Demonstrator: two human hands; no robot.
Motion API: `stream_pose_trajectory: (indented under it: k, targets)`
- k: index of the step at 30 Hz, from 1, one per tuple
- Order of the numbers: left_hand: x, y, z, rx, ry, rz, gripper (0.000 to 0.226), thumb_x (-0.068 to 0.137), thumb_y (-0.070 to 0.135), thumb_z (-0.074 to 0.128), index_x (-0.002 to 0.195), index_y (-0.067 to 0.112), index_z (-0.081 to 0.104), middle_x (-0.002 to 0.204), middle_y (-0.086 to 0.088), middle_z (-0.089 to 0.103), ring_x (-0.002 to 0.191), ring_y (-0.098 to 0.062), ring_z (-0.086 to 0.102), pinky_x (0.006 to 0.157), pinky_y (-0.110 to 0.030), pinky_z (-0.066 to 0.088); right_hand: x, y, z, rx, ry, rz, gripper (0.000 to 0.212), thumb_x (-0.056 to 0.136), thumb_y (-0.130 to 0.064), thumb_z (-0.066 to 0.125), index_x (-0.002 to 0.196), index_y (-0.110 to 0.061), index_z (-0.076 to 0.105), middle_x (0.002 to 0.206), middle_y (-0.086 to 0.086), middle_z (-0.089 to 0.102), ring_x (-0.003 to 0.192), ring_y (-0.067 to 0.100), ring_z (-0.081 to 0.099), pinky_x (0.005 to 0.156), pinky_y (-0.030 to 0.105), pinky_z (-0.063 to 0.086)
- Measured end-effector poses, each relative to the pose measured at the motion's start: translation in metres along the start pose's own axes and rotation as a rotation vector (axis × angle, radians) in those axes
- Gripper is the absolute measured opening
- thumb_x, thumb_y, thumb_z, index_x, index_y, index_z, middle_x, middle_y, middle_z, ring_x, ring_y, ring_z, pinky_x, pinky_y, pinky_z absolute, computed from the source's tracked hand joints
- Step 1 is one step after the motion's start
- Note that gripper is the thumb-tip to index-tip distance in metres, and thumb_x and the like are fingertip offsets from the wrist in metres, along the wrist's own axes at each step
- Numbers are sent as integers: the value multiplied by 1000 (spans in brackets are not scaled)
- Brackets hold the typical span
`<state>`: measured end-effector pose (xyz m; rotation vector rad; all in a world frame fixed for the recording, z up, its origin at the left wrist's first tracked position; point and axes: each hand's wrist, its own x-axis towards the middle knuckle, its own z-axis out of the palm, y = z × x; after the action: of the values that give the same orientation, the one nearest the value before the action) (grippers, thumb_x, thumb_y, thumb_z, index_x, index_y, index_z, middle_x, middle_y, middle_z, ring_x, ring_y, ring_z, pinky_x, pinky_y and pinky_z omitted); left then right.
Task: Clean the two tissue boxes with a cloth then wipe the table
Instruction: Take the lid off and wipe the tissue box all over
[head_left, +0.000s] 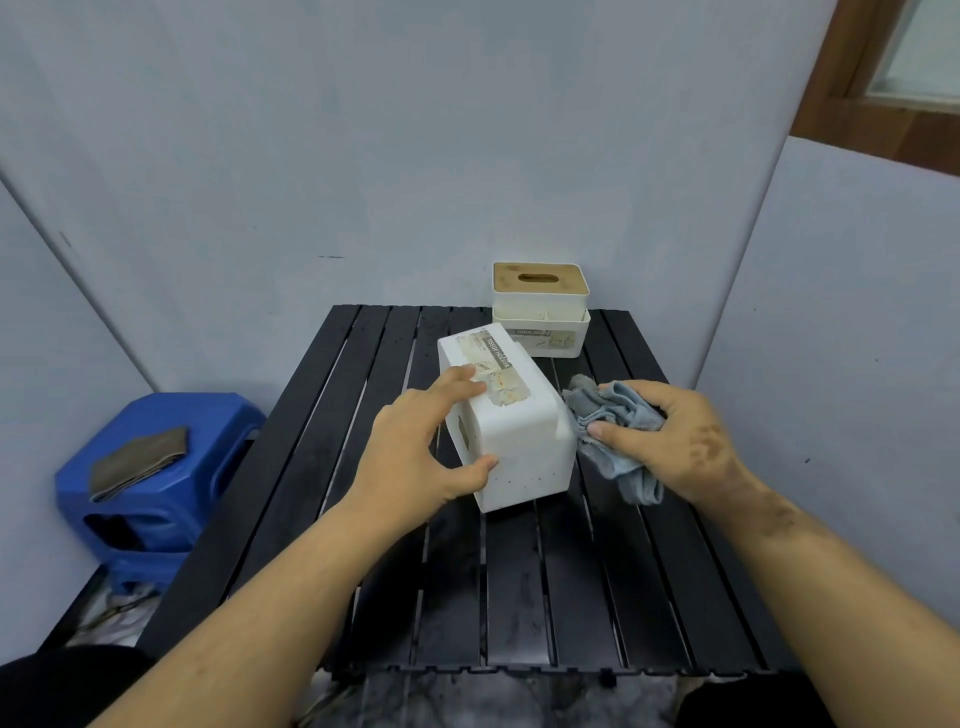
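Gripping the tipped box (511, 426), the left hand (415, 457) steadies it; the right hand (675, 441) clutches the cloth (613, 426) against its side. The far box (540, 312) and table (519, 582) seemingly remain.

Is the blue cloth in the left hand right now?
No, the right hand grips the crumpled blue cloth, while the left hand holds the white plastic tissue box.
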<state>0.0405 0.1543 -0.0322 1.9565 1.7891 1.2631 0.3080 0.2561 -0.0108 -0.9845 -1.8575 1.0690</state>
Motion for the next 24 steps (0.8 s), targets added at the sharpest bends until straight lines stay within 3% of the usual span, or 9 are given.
stream_pose_trajectory:
  k: [5,8,11,13,16,19,24]
  targets:
    - [2,3,-14,74,-46,-29,73,67,54,76,134,54,48,150,42,39,120,-1,47,111,-49,41,-4,2,5,58,-70,2,29,82,-19,81,110,-19,73,99,0,76,93,18,73,86,42,60]
    - [5,14,-27,231,-111,0,73,74,46,85,139,46,52,154,35,39,137,-7,37,120,-52,30,-2,3,2,-29,-160,20,25,81,-25,82,104,-24,74,96,-1,76,90,17,73,86,44,60]
    - [16,37,-47,413,-269,-53,87,75,45,89,148,46,42,161,19,31,150,-12,13,127,-48,16,3,4,-11,-71,-121,80,31,77,-25,86,105,-28,74,93,-7,77,87,11,73,87,42,60]
    - [27,49,-55,535,-383,-19,100,71,44,92,153,47,34,167,15,26,155,-17,7,124,-44,10,6,3,-17,-108,-102,88,34,74,-28,87,105,-29,74,93,-8,77,87,10,73,86,40,59]
    - [44,62,-56,647,-555,131,106,71,36,93,156,48,31,168,19,24,156,-14,7,123,-41,7,7,-4,-21,-121,-109,76,33,75,-29,87,104,-29,74,90,-10,76,83,7,72,81,31,59]
    - [67,75,-50,763,-712,280,104,72,26,91,156,46,33,169,14,25,155,-14,13,119,-41,14,6,-10,-22,-167,-128,63,31,73,-29,88,101,-29,74,85,-12,76,78,1,70,71,20,52]
    - [95,93,-43,908,-894,445,99,64,31,96,148,44,46,156,16,44,144,-16,33,110,-44,27,5,-10,-24,-205,-154,91,30,70,-31,90,97,-30,75,78,-13,75,72,-2,68,59,8,46]
